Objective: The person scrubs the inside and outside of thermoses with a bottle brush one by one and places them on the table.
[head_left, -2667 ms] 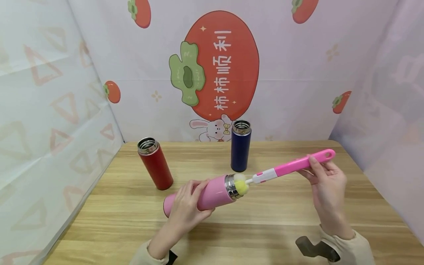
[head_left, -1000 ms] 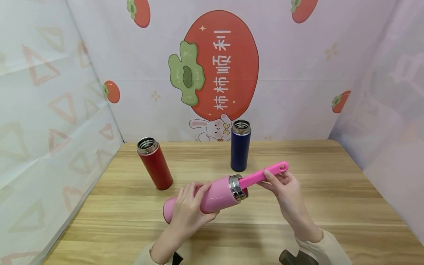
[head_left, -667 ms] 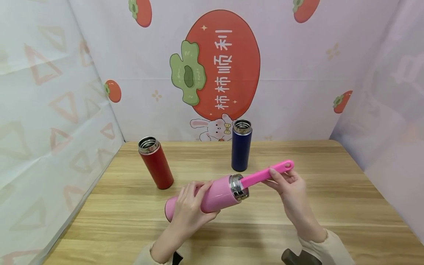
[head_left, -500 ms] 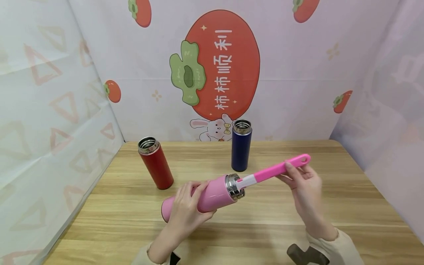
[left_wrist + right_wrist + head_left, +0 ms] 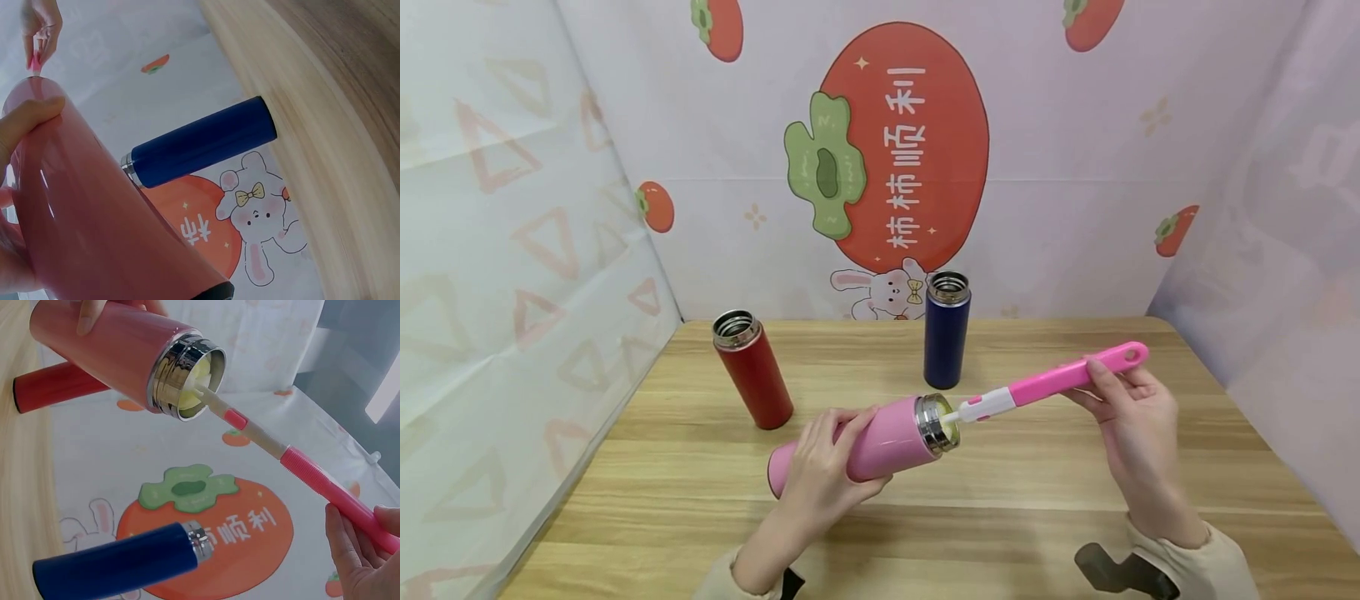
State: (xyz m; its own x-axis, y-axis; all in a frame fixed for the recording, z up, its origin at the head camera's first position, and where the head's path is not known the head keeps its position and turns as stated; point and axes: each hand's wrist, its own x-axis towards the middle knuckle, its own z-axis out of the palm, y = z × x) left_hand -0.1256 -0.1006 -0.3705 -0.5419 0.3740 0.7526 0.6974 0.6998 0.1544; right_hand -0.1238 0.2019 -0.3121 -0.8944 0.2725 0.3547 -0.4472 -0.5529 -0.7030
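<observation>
My left hand (image 5: 823,471) grips a pink flask (image 5: 880,440) held tilted above the wooden table (image 5: 1000,517), its steel mouth (image 5: 936,423) pointing right. My right hand (image 5: 1131,417) holds the pink handle of a bottle brush (image 5: 1052,382). The brush's yellow sponge head (image 5: 201,370) sits just inside the flask's mouth (image 5: 186,376), with the white neck (image 5: 250,428) outside. In the left wrist view the pink flask (image 5: 94,212) fills the foreground under my fingers (image 5: 28,119).
A red flask (image 5: 751,370) stands open at the back left and a dark blue flask (image 5: 945,330) stands open at the back middle. Printed cloth walls (image 5: 512,208) close in the table on three sides. A dark wrist mount (image 5: 1116,571) shows by my right sleeve.
The brush went deep into the pink flask, then my right hand drew it back out to the right until only the sponge head stays in the mouth.
</observation>
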